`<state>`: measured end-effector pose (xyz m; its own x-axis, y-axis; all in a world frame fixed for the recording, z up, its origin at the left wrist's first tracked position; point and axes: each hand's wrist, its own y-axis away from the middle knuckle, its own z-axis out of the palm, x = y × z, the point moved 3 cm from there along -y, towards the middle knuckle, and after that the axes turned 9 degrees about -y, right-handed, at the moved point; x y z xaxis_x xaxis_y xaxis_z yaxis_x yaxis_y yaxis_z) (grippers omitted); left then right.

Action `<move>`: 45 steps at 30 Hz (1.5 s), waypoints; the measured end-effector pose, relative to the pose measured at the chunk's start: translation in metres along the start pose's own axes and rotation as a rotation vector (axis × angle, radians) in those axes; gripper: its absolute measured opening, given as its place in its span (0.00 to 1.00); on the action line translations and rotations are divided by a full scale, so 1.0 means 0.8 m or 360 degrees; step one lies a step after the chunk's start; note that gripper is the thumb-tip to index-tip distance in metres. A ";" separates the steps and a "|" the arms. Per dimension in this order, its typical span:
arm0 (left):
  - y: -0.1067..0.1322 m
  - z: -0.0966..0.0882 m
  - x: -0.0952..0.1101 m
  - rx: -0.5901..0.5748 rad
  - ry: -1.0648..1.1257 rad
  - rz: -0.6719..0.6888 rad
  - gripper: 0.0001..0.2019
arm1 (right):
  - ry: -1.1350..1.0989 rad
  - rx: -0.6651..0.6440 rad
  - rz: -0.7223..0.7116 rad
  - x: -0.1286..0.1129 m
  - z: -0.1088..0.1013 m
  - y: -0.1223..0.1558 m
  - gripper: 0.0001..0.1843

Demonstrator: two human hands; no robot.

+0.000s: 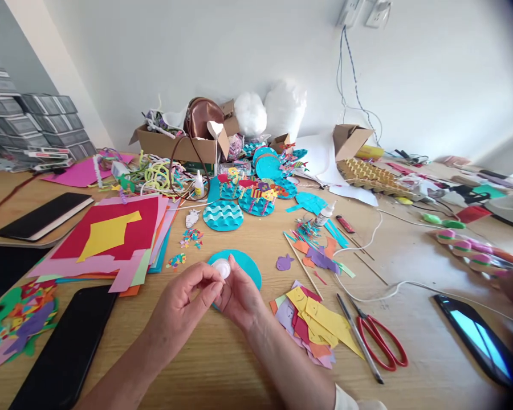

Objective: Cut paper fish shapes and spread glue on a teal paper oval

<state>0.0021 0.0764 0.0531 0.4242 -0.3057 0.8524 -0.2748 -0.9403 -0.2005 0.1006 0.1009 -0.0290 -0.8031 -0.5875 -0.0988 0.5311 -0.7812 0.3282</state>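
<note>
Over the blue paper circle [250, 267], both of my hands meet around a small white round thing [221, 267] that looks like a roll of tape. My left hand [190, 302] pinches at its near edge, thumb against forefinger. On the other side my right hand [243, 296] is curled, its thumb up against the white piece; its lower fingers are partly hidden. A purple paper fish [284, 262] lies to the right of the hands. To the left are small heaps of colored confetti [191, 239]. Just beyond sits a blue disc with wavy strips [223, 216].
Red-handled scissors [382, 341], a pen [359, 336] and yellow paper cutouts [320, 313] lie at the right. Stacked colored paper [98, 233] and a black phone [66, 347] are at the left. A glue bottle [325, 214] stands farther back; a white cable [393, 293] crosses the right side.
</note>
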 end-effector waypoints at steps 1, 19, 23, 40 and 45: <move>0.000 0.000 -0.001 0.0017 -0.0047 0.0030 0.07 | 0.0009 -0.0001 0.0002 0.001 0.001 0.001 0.21; -0.002 0.000 0.014 0.0528 -0.0737 0.0745 0.09 | 0.0034 -0.0103 0.0098 0.006 -0.001 -0.003 0.21; -0.002 0.001 0.016 0.0557 -0.0776 0.0794 0.10 | 0.0051 -0.0128 0.0081 0.006 0.001 -0.002 0.19; 0.008 0.007 0.010 0.0549 -0.0994 0.0816 0.12 | 0.0040 -0.0191 0.0063 0.001 0.008 0.005 0.17; 0.010 0.007 -0.014 0.0521 -0.1037 0.0720 0.19 | 0.0086 -0.0326 -0.0111 -0.003 0.014 0.007 0.17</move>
<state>0.0002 0.0715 0.0395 0.7724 -0.5923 0.2293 -0.3167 -0.6721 -0.6693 0.1026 0.1003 -0.0164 -0.8270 -0.5370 -0.1667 0.5231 -0.8435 0.1219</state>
